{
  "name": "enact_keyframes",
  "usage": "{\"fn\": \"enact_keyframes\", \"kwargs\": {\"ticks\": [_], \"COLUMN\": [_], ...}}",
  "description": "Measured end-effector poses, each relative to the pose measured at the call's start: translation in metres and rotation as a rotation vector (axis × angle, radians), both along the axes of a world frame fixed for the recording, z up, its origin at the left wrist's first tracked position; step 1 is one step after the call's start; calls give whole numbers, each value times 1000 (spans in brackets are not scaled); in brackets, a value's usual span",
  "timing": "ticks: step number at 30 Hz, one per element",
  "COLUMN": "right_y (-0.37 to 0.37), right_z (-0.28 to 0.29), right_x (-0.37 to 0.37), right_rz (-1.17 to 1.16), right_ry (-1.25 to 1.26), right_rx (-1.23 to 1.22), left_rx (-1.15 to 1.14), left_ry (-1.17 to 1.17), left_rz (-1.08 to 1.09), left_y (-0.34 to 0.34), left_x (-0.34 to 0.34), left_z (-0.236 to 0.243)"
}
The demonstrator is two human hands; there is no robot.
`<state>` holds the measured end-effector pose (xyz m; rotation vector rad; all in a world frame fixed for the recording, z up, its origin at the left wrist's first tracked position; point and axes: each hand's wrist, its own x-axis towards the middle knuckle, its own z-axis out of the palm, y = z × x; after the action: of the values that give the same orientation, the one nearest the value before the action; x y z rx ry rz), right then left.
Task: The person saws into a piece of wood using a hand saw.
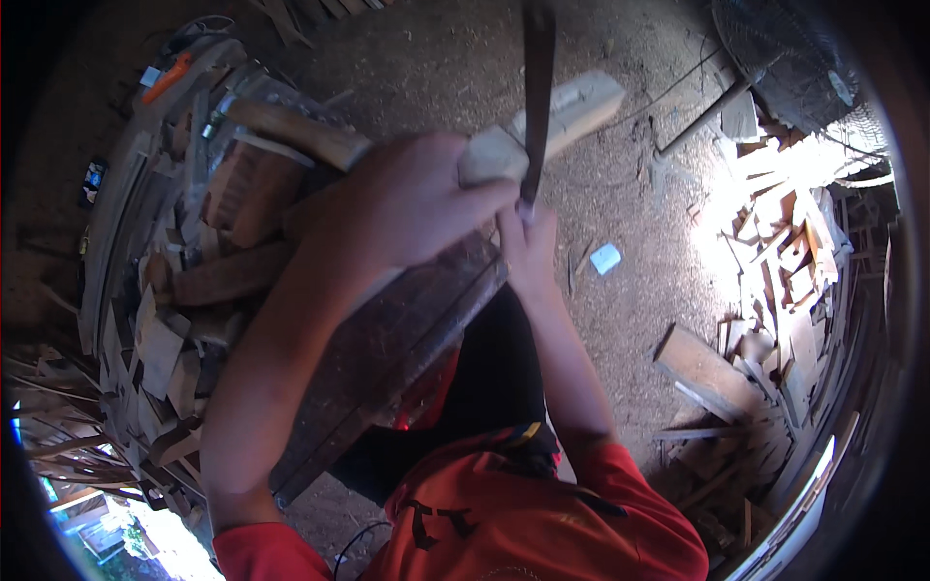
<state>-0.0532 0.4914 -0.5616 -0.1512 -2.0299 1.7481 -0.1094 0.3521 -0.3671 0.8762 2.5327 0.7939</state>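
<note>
At the upper centre, one pale, blocky piece of wood (492, 157), probably stiff, fairly light and best held at its thick near end, sits gripped in the left hand (421, 198). Just beside it, the right hand (530, 242) is closed around the near end of one long, narrow, dark metal blade (540, 87), past which shows one pale wooden length (586, 102), perhaps the same piece. Outward are one dark wooden table (387, 334), one small pale-blue object (605, 258), one round wire-caged fan (790, 63) and uncountable wood scraps (790, 276).
</note>
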Motion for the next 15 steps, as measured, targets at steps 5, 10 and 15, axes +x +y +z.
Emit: {"fn": "enact_keyframes", "kwargs": {"ticks": [5, 10, 15], "right_y": [14, 5, 17], "right_z": [-88, 12, -55], "right_x": [22, -5, 7], "right_rz": [-52, 21, 8], "right_ry": [76, 16, 142], "right_rx": [16, 1, -17], "left_rx": [-25, -10, -41], "left_ry": [22, 26, 80], "left_rz": [35, 16, 37], "left_y": [12, -1, 6], "left_x": [-3, 0, -10], "left_z": [-1, 4, -8]}}
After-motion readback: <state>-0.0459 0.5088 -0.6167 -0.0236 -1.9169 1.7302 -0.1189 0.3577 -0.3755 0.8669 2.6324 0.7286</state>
